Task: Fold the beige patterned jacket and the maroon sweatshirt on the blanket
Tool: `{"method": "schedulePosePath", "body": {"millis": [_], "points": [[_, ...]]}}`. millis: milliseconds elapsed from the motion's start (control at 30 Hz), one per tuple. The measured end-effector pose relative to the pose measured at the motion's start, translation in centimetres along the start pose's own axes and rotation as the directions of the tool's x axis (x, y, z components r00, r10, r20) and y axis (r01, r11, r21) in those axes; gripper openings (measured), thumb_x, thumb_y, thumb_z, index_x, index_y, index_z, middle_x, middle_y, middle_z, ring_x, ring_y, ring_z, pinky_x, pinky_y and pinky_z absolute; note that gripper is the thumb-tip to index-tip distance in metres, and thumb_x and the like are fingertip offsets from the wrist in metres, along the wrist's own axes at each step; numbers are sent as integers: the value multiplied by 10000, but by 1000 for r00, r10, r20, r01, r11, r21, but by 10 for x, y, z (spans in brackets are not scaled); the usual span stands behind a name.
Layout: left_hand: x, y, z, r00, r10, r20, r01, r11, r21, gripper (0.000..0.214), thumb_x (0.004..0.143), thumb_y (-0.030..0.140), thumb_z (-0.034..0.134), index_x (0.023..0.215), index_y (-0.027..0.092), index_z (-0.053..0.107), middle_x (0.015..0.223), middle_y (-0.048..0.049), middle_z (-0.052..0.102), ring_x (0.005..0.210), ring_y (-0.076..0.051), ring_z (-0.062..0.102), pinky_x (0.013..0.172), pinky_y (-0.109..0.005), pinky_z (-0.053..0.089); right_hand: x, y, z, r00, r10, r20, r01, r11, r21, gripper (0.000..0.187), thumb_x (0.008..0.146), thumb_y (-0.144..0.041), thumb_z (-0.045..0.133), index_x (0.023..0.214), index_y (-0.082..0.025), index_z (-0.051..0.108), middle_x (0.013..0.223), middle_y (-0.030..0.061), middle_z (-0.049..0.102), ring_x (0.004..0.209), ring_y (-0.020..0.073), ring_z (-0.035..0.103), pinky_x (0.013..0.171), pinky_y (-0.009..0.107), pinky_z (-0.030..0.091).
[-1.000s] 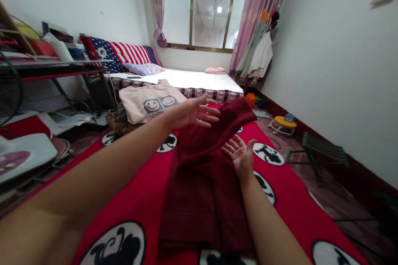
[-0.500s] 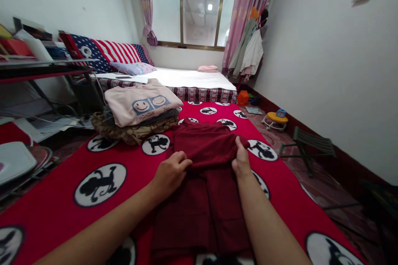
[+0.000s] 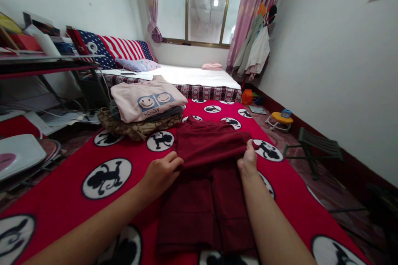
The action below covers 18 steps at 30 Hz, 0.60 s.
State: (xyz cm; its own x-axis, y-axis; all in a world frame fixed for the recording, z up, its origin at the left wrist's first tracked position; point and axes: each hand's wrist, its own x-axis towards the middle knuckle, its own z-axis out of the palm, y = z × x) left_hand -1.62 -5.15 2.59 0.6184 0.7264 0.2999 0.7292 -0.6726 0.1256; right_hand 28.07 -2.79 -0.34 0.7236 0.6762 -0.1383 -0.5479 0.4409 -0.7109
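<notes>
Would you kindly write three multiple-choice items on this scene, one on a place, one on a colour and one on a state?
1. Where does the stack of folded clothes lie, seen from the dark red garment?
A. Far left of it
B. Near right of it
C. Under it

2. What colour is the top of the stack, the shirt with two smiley faces?
A. Green
B. Pale pink
C. Black

3. What are the left hand and right hand doing?
A. Both raised in the air
B. Each has a grip on the garment's folded edge
C. Both lie flat on the floor

Answers: 1 A, the stack sits up and left of the garment on the red blanket. 2 B, its cloth is pale pink. 3 B, the fingers of both hands close on the fold.
</notes>
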Motion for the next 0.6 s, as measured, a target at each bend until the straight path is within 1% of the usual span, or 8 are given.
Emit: {"method": "schedulePosePath", "body": {"millis": [100,200,300,367,400,467,533,600], "points": [[-4,0,-3,995,-41,-85,39,999,-27,181,854,119,476,905,185,636,863,-29,633,741,-152,604,633,-249,376,1,1,-2,998,-55,-33,55,998,3,315,914,-425,506,1026,-169,651,867,22,740,816,145,705,872,300,565],[-1,11,-13,997,-79,-18,77,994,-82,116,839,280,587,804,189,650,724,-8,644,669,-160,592,583,-260,335,3,1,-4,988,-119,-94,119,993,-12,334,884,-456,533,1015,-171,650,895,28,737,872,158,702,885,312,560],[15,19,-23,995,-73,63,88,959,-268,431,837,539,570,601,181,617,584,-5,598,569,-139,550,545,-264,327,4,0,-4,989,-119,-83,120,993,2,360,878,-473,526,1020,-168,655,933,40,738,927,162,693,932,317,535],[34,19,-22,999,-37,19,42,903,-427,525,906,551,451,590,175,636,653,-27,634,626,-133,584,609,-257,397,3,-2,-3,995,-89,-53,91,996,25,373,891,-471,495,1027,-166,659,964,47,737,960,163,686,961,327,518],[45,18,-17,1000,-14,-15,5,873,-487,516,934,524,407,678,174,686,768,-45,675,721,-140,620,687,-252,436,3,-3,-2,996,-73,-47,74,997,37,367,901,-459,477,1030,-168,659,979,46,736,969,161,683,973,330,510],[65,13,-1,999,34,-18,-38,848,-528,466,944,502,390,1037,179,714,1139,-90,664,1032,-181,620,910,-275,442,2,-4,-1,997,-44,-56,48,997,55,349,920,-429,440,1032,-180,657,1001,35,732,974,154,680,990,333,499],[80,9,21,997,46,64,-13,899,-439,616,887,589,455,1359,199,530,1452,-131,451,1327,-263,432,1101,-391,321,3,-3,-3,996,-34,-80,39,998,57,336,923,-418,424,1024,-193,652,1008,24,730,969,152,680,998,337,493],[87,7,40,989,16,144,27,957,-290,849,781,725,506,1469,247,373,1571,-141,239,1446,-342,199,1158,-536,157,6,-2,-6,995,-42,-87,45,998,40,331,908,-437,437,1009,-204,649,1004,23,730,970,158,678,999,345,491]]}}
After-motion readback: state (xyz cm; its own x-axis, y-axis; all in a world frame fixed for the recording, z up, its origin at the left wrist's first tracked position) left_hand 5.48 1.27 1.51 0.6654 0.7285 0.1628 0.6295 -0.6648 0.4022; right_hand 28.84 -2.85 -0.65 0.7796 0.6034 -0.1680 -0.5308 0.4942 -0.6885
